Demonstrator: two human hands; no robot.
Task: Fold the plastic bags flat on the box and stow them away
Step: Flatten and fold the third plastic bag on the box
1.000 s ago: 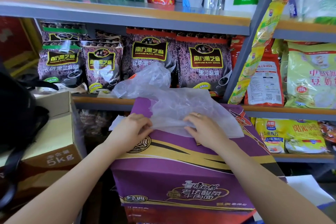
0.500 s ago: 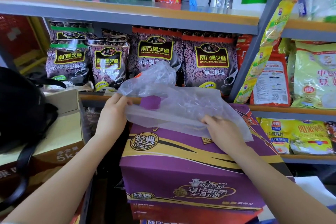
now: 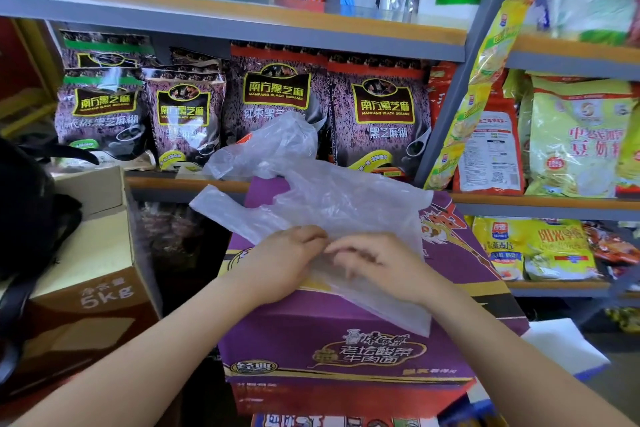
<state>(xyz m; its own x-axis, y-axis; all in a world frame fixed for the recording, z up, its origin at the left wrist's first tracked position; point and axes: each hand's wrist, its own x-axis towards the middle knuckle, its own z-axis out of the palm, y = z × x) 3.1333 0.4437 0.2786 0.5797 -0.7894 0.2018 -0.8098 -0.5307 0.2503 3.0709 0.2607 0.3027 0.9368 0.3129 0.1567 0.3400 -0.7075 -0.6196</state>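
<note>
A clear thin plastic bag [image 3: 346, 198] lies spread over the top of a purple noodle box [image 3: 329, 336] in front of me. One handle sticks out past the box's left edge, the other rises crumpled at the back. My left hand [image 3: 280, 260] and my right hand [image 3: 377, 263] meet at the middle of the bag's near edge, fingertips pinching the film. Part of the bag drapes over my right hand and wrist.
Shelves behind the box hold dark sesame-paste packs [image 3: 273, 107] and yellow soy-milk packs [image 3: 581, 135]. An open brown carton [image 3: 86, 274] marked 5kg stands to the left, with a black bag [image 3: 24, 204] on it. More boxes sit stacked under the purple one.
My left hand has come back from the bag's far left handle to the near middle. My right hand shifted left to meet it. The bag now lies flatter across the box.
</note>
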